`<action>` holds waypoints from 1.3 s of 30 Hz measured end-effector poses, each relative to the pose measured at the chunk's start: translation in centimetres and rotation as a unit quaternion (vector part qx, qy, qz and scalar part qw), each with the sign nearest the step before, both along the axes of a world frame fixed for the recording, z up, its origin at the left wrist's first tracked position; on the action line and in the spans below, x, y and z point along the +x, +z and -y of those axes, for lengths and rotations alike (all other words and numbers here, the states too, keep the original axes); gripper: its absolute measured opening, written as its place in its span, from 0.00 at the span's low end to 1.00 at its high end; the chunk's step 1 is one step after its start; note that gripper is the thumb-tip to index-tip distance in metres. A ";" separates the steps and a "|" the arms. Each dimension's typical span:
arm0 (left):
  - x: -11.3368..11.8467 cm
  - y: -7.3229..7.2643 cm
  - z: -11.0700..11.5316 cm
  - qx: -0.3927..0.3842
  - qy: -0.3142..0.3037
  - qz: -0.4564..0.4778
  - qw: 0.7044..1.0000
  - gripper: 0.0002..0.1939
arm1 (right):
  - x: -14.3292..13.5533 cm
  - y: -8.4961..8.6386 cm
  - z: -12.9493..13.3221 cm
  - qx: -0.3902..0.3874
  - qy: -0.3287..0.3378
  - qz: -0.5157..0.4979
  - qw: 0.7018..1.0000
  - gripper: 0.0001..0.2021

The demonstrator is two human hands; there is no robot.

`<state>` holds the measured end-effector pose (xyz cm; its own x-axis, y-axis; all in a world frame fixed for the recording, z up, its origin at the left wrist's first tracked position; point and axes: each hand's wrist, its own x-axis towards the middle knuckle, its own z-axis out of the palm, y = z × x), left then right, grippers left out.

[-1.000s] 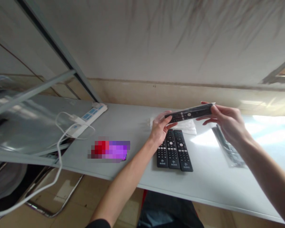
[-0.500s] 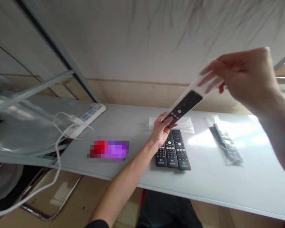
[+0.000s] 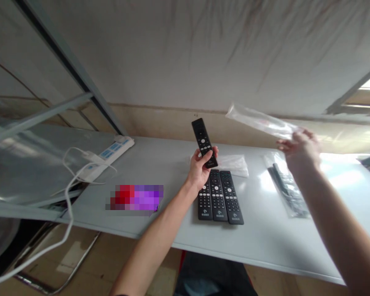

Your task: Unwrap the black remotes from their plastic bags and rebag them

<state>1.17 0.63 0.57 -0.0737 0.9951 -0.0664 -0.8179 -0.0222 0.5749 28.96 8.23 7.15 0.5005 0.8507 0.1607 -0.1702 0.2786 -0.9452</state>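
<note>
Left hand [image 3: 199, 172] grips the lower end of a remote [image 3: 203, 140], tilted above the surface [image 3: 180, 226]: slim, black, round white button, pale lower logo. Three similar remotes [image 3: 216, 201] lie side by side. Clear plastic bag [image 3: 259, 121], held by right hand [image 3: 302, 149].
</note>
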 end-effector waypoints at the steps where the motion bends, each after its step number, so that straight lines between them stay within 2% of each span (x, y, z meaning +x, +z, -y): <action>1: 0.0 0.1 0.3 0.009 -0.017 -0.004 1.000 0.24 | -1.0 -2.1 0.9 -0.026 0.023 -0.011 0.999 0.16; 4: 0.3 0.2 0.8 0.027 -0.048 -0.008 0.998 0.26 | -3.8 -6.7 3.6 -0.070 0.086 -0.030 0.993 0.25; 7: 0.2 0.0 0.5 0.025 -0.029 -0.006 0.999 0.20 | -5.4 -8.5 5.1 -0.075 0.134 -0.030 0.988 0.32; 11: -0.7 -0.1 -0.5 -0.017 0.016 0.005 1.000 0.15 | -5.9 -8.8 5.6 -0.071 0.161 -0.026 0.984 0.36; 18: -1.1 -0.1 -0.8 -0.056 0.059 -0.010 0.997 0.12 | -6.2 -8.7 5.8 -0.070 0.199 -0.018 0.977 0.35; 25: -0.6 0.1 -0.2 -0.017 0.021 -0.013 1.000 0.13 | -5.8 -8.0 5.4 -0.051 0.242 -0.011 0.969 0.31; 30: -0.3 0.0 0.0 0.011 -0.008 -0.017 1.000 0.14 | -5.9 -8.6 5.0 -0.060 0.254 0.036 0.965 0.25; 32: -0.2 -0.2 0.0 0.002 -0.013 -0.023 1.000 0.13 | -5.8 -9.0 4.9 -0.044 0.211 0.128 0.968 0.21; 34: -0.2 -0.5 -0.1 -0.015 -0.010 -0.026 0.999 0.13 | -5.7 -9.5 4.7 -0.014 0.130 0.280 0.951 0.20; 36: -0.2 -0.8 -0.3 -0.035 -0.004 -0.024 0.999 0.13 | -5.6 -9.9 4.4 0.020 0.048 0.412 0.910 0.23; 37: -0.2 -0.9 -0.4 -0.045 0.001 -0.023 0.999 0.13 | -5.5 -10.0 4.3 0.037 0.028 0.457 0.888 0.25; 39: -0.3 -1.1 -0.5 -0.068 0.012 -0.020 0.997 0.13 | -5.5 -10.3 4.1 0.075 0.043 0.528 0.845 0.29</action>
<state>0.86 1.14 -0.56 -0.1032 0.9751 -0.1961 -0.7943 0.0379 0.6063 23.45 4.11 -3.15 -0.0532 0.8070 0.5881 0.7204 0.4389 -0.5371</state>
